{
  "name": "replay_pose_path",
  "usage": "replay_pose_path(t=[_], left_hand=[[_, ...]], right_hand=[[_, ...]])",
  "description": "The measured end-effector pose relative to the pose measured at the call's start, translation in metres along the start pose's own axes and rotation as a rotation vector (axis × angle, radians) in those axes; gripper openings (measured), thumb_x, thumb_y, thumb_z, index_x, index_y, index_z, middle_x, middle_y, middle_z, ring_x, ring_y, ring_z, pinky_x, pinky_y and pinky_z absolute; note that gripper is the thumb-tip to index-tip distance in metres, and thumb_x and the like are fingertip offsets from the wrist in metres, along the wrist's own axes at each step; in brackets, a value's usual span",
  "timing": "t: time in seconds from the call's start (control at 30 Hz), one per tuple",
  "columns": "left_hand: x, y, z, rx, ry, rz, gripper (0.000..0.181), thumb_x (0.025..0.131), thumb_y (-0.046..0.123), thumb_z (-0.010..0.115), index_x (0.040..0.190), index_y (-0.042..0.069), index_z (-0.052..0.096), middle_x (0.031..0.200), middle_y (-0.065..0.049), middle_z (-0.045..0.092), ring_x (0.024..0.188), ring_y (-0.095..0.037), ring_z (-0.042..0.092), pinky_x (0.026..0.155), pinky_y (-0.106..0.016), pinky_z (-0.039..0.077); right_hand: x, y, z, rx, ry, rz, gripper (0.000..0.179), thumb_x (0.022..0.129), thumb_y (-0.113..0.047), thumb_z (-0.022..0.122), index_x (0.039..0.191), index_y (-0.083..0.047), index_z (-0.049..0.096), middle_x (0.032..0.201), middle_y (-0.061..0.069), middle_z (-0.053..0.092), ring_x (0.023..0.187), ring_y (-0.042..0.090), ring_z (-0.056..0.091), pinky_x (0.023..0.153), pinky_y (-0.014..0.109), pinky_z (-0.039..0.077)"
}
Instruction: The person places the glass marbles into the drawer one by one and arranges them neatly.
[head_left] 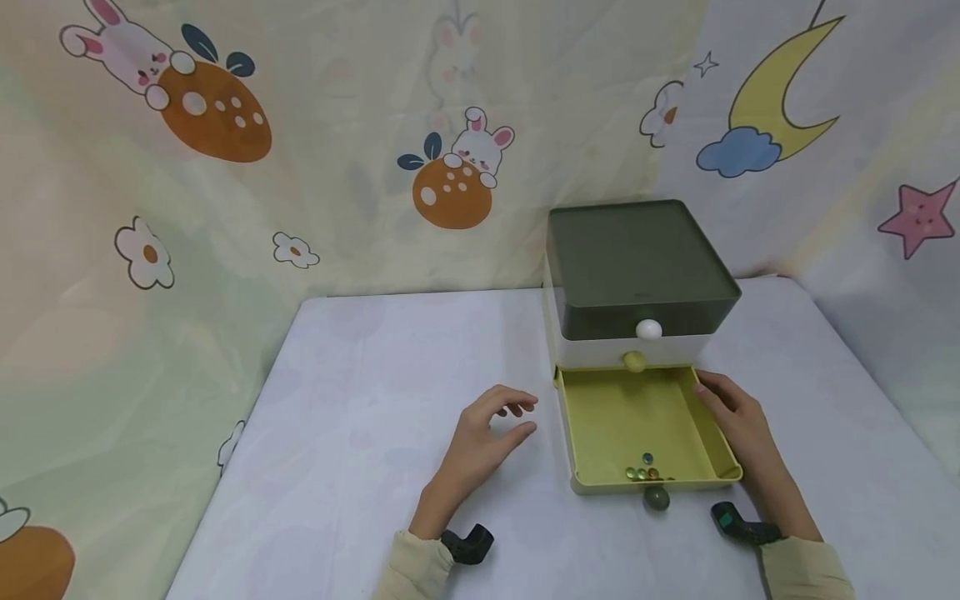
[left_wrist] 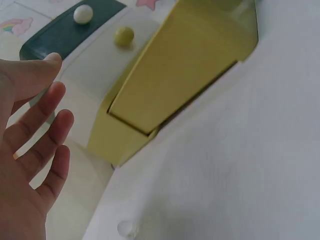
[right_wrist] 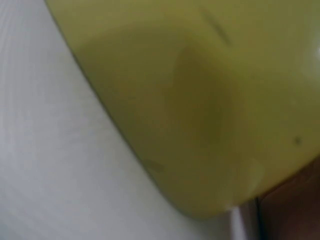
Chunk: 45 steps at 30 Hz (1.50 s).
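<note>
The yellow-green bottom drawer (head_left: 630, 417) of a small drawer cabinet (head_left: 637, 267) stands pulled out. Several small glass marbles (head_left: 632, 473) lie inside it by the front wall, and a dark round knob (head_left: 656, 498) sticks out from its front. To the left of the drawer, my left hand (head_left: 483, 437) hovers apart from it, fingers loosely bent and thumb spread, holding nothing. My right hand (head_left: 738, 421) is at the drawer's right wall, its thumb and forefinger tips at the rim near the back. Its other fingers are hidden. The drawer's outer surface (right_wrist: 200, 100) fills much of the right wrist view.
Above the pulled-out drawer are a white drawer with a yellow-green knob (head_left: 634, 361) and a dark green one with a white knob (head_left: 648, 329). A white cloth covers the table (head_left: 360, 400). Behind it hangs a printed curtain (head_left: 337, 150).
</note>
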<state>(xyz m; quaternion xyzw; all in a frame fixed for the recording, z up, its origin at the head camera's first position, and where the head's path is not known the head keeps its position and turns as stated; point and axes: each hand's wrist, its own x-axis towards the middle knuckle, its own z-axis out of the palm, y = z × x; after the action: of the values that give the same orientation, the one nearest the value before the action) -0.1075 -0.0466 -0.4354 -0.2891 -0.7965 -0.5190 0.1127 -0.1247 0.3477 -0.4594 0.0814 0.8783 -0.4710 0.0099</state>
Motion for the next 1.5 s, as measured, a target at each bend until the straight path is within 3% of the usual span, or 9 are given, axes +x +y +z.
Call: replay_pose_path(t=[0.2, 0.33, 0.4, 0.53, 0.6, 0.77, 1.03, 1.3, 1.5], left_hand=[[-0.011, -0.011, -0.013, 0.034, 0.03, -0.037, 0.036, 0.092, 0.014, 0.081, 0.125, 0.021, 0.069, 0.115, 0.005, 0.072, 0.103, -0.016, 0.066, 0.088, -0.04, 0.055], [-0.016, -0.017, -0.022, 0.033, 0.048, -0.052, 0.038, 0.091, 0.014, 0.081, 0.126, 0.022, 0.069, 0.116, 0.0, 0.072, 0.104, -0.021, 0.067, 0.086, -0.04, 0.055], [-0.018, -0.021, -0.026, 0.03, 0.051, -0.067, 0.04, 0.09, 0.013, 0.082, 0.127, 0.021, 0.068, 0.117, -0.002, 0.072, 0.105, -0.025, 0.067, 0.086, -0.041, 0.055], [-0.024, -0.027, -0.035, 0.039, 0.04, -0.115, 0.045, 0.089, 0.012, 0.084, 0.13, 0.018, 0.067, 0.121, -0.003, 0.071, 0.109, -0.03, 0.065, 0.09, -0.04, 0.055], [-0.027, -0.029, -0.04, 0.062, 0.027, -0.15, 0.047, 0.088, 0.014, 0.084, 0.132, 0.017, 0.067, 0.123, -0.002, 0.07, 0.111, -0.027, 0.064, 0.092, -0.038, 0.054], [-0.031, -0.031, -0.048, 0.12, 0.0, -0.227, 0.049, 0.089, 0.019, 0.085, 0.134, 0.016, 0.066, 0.127, -0.002, 0.07, 0.115, -0.021, 0.061, 0.098, -0.036, 0.051], [-0.036, -0.039, -0.053, 0.177, -0.027, -0.327, 0.05, 0.086, 0.022, 0.087, 0.133, 0.019, 0.069, 0.125, 0.004, 0.071, 0.107, -0.018, 0.058, 0.09, -0.031, 0.048], [-0.038, -0.039, -0.054, 0.258, -0.072, -0.324, 0.044, 0.085, 0.017, 0.087, 0.126, 0.018, 0.073, 0.116, 0.004, 0.072, 0.098, -0.016, 0.057, 0.087, -0.029, 0.047], [-0.038, -0.038, -0.052, 0.315, -0.103, -0.373, 0.033, 0.085, 0.016, 0.087, 0.116, 0.022, 0.077, 0.109, 0.011, 0.069, 0.096, -0.012, 0.055, 0.087, -0.029, 0.047]], right_hand=[[0.0, -0.001, 0.0, 0.015, -0.005, 0.003, 0.068, 0.108, -0.056, 0.044, 0.157, -0.008, 0.043, 0.161, 0.025, 0.042, 0.147, 0.046, 0.038, 0.113, 0.059, 0.037], [0.0, 0.0, -0.001, 0.005, -0.001, -0.001, 0.066, 0.108, -0.055, 0.046, 0.157, -0.01, 0.044, 0.16, 0.024, 0.044, 0.144, 0.04, 0.041, 0.107, 0.039, 0.04], [0.0, 0.0, 0.0, -0.011, 0.009, -0.002, 0.065, 0.108, -0.055, 0.046, 0.156, -0.012, 0.046, 0.159, 0.022, 0.046, 0.14, 0.027, 0.047, 0.098, 0.027, 0.04], [0.001, 0.002, 0.001, -0.018, 0.023, -0.01, 0.062, 0.108, -0.053, 0.048, 0.155, -0.012, 0.048, 0.158, 0.022, 0.048, 0.129, 0.003, 0.048, 0.093, 0.02, 0.038], [0.001, 0.001, 0.001, -0.012, 0.017, -0.001, 0.063, 0.108, -0.054, 0.047, 0.155, -0.012, 0.047, 0.159, 0.022, 0.047, 0.132, 0.009, 0.049, 0.095, 0.024, 0.039], [0.002, -0.001, 0.0, -0.003, 0.003, 0.012, 0.066, 0.108, -0.055, 0.045, 0.157, -0.01, 0.044, 0.161, 0.023, 0.044, 0.146, 0.043, 0.04, 0.103, 0.036, 0.039], [0.001, -0.003, 0.001, -0.001, -0.005, 0.023, 0.067, 0.109, -0.055, 0.044, 0.158, -0.009, 0.042, 0.162, 0.024, 0.042, 0.148, 0.047, 0.038, 0.108, 0.045, 0.039], [0.0, -0.004, 0.001, 0.004, -0.004, 0.026, 0.067, 0.109, -0.055, 0.044, 0.158, -0.009, 0.043, 0.162, 0.024, 0.042, 0.148, 0.046, 0.038, 0.104, 0.037, 0.039], [0.0, -0.004, 0.001, 0.01, -0.006, 0.034, 0.067, 0.109, -0.055, 0.044, 0.158, -0.01, 0.042, 0.163, 0.023, 0.041, 0.148, 0.045, 0.038, 0.106, 0.041, 0.04]])
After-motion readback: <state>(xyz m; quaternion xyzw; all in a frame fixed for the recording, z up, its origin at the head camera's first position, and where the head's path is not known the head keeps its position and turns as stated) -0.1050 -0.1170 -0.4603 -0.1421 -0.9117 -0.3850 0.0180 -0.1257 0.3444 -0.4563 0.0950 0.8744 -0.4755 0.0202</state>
